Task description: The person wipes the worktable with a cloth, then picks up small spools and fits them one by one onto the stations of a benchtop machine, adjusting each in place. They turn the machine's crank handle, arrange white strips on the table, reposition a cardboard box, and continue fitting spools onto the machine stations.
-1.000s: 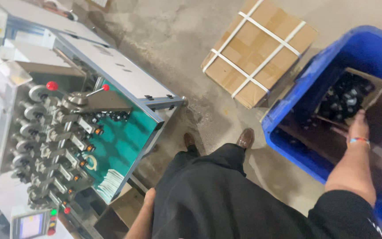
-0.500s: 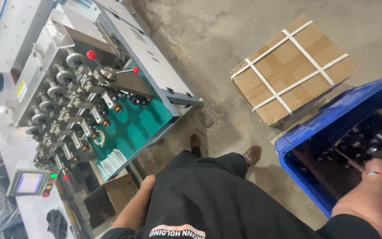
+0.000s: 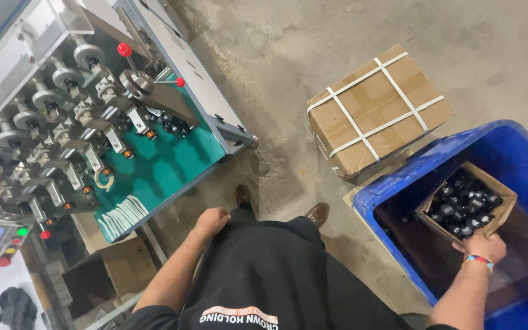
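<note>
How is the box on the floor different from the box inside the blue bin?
The strapped cardboard box is shut and tied with white straps; the open box has no lid on and shows small black parts. The strapped cardboard box sits alone on the concrete floor; the open box sits in the blue bin, gripped by the right hand. Both are brown cardboard.

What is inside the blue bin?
The blue bin holds an open cardboard box filled with small black parts. The right hand grips its near edge. The bin floor under the box is hidden.
</note>
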`<state>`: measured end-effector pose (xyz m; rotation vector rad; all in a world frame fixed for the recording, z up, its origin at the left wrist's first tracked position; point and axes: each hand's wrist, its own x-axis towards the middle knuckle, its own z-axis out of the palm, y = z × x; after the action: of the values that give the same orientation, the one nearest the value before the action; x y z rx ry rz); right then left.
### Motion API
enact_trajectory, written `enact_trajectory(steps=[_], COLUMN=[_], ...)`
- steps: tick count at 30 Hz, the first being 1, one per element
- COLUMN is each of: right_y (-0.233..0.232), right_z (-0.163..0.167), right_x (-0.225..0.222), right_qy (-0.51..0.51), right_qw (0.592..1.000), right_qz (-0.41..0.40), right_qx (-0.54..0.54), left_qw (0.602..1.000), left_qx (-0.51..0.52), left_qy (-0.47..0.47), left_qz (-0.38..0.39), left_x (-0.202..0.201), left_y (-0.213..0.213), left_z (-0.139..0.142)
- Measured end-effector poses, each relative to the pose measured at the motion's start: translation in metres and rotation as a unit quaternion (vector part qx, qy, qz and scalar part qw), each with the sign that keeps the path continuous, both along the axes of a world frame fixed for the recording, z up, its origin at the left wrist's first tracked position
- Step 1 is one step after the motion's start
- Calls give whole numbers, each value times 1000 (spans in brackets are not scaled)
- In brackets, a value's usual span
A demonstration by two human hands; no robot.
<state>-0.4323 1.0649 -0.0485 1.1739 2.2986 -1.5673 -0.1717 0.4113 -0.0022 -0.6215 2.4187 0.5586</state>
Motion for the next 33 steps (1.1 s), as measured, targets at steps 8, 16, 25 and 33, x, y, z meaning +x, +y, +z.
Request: enact_trajectory(steps=[8,16,25,33], right_y=[64,-43,-361,-603], right_z=[108,177,94,83], right_x=[54,89,153,242], right_qy=[111,143,86,66], right_qw=[901,926,874,787], right_qz=[253,311,458,539], right_qx=[335,158,139,293], left_qw=[944,814,774,845], left_qx=[276,525,611,464], left_qy=[115,143,160,190], left_qz=[-138,-203,46,184], left_x=[-120,-104,26,126], left_y=[131,157,-27,-204], left_z=[32,99,68,12])
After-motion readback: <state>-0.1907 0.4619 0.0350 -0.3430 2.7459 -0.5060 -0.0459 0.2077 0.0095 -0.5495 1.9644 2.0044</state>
